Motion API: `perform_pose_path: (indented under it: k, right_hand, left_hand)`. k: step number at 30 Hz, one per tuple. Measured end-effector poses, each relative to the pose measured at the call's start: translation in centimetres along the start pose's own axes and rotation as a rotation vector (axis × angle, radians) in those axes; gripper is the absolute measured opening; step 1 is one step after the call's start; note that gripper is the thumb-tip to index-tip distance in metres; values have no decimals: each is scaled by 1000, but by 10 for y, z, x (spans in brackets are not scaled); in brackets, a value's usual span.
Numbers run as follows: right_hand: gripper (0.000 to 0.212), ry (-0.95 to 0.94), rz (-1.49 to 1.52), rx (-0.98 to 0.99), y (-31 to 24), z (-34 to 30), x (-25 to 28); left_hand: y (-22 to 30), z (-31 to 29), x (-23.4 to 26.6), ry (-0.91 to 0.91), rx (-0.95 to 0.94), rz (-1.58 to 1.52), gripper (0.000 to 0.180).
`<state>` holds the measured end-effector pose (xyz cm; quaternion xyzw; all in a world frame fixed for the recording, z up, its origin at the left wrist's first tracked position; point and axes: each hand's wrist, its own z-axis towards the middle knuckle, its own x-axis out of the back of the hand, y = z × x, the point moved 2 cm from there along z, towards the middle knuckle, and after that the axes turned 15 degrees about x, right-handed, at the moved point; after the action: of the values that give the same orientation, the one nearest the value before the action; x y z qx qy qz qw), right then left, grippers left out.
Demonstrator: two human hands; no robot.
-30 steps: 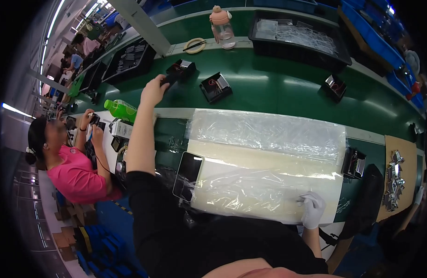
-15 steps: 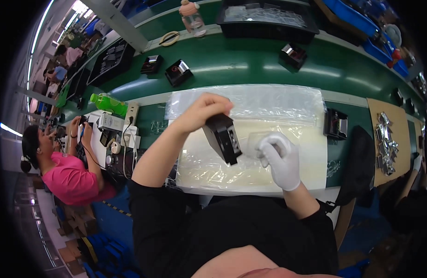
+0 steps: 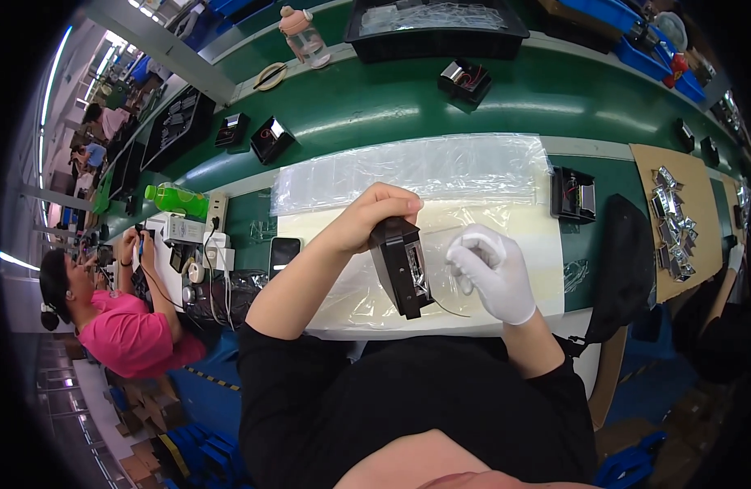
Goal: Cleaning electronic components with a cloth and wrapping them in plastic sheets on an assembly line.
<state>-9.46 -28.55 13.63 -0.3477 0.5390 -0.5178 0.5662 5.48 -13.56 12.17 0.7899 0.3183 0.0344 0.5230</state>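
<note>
A black box-shaped housing (image 3: 398,269) hangs tilted over the work mat, with silvery parts showing in a slot on its side. My bare left hand (image 3: 384,213) grips it from the top. From the lower part of the housing a thin dark strand (image 3: 451,311) sticks out to the right. My right hand (image 3: 494,273), in a white glove, is held beside the housing, apart from it. Its fingers are curled with the tips together; whatever they may pinch is too small or clear to name. Under both hands lies clear plastic film (image 3: 351,297) on the cream mat (image 3: 538,285).
More black housings stand ahead (image 3: 465,81) and at right (image 3: 573,196). Clear bags (image 3: 408,171) line the mat's far edge. A phone (image 3: 285,253) lies at left. Metal parts (image 3: 673,224) rest on cardboard at right. A co-worker in pink (image 3: 135,334) sits at left.
The housing in my left hand has come slightly lower and turned so its slotted side shows more. My right hand stays near it, fingers still curled. The whole view has shifted a little.
</note>
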Motion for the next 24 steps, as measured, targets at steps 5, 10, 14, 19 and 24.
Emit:
perform_pose_path:
  k: [5,10,14,19,24]
  right_hand:
    - [5,-93,-149,58,0,4,0]
    - [3,-150,-329,135,1,1,-3]
    - [7,-213,-630,264,5,-1,-6]
    - [16,-100,-974,310,11,3,14]
    - [23,-134,-842,211,19,-15,44]
  left_hand:
    - [0,0,-4,-10,-24,-28,31]
    - [-1,2,-5,63,-62,-7,31]
    - [4,5,-9,195,-80,79,32]
    - [35,14,5,629,-388,565,27]
    - [63,27,48,1137,-814,1480,21]
